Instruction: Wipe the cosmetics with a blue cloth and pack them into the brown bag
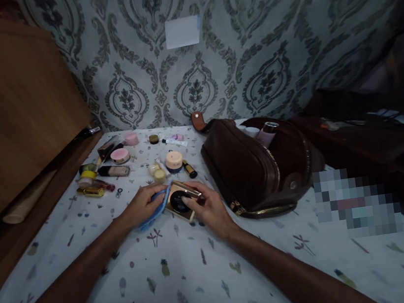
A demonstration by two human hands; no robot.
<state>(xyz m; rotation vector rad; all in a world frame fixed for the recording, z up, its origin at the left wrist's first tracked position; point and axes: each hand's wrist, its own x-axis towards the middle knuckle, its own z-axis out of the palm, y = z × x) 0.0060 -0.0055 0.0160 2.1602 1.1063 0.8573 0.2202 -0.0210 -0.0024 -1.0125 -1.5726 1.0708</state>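
A square gold makeup compact (pixel 176 215) with a round black label is gripped at its right side by my right hand (pixel 211 210), the thumb lying over its face. My left hand (pixel 145 204) is closed on a blue cloth (pixel 155 216) that touches the compact's left edge. Just beyond the hands stand a cream jar with a peach lid (pixel 174 161), a small dark bottle with a gold cap (pixel 190 169) and a little pale yellow pot (pixel 159 176). To the right, a brown leather bag (pixel 241 166) lies unzipped, with a pink bottle (pixel 269 135) showing inside.
Several cosmetics, among them a pink round compact (pixel 119 156), a foundation bottle (pixel 114 171) and a gold tube (pixel 90 191), sit at the left. A wooden cabinet (pixel 17 101) borders the left side. Patterned wallpaper (pixel 155 78) rises behind the printed sheet (pixel 138 289).
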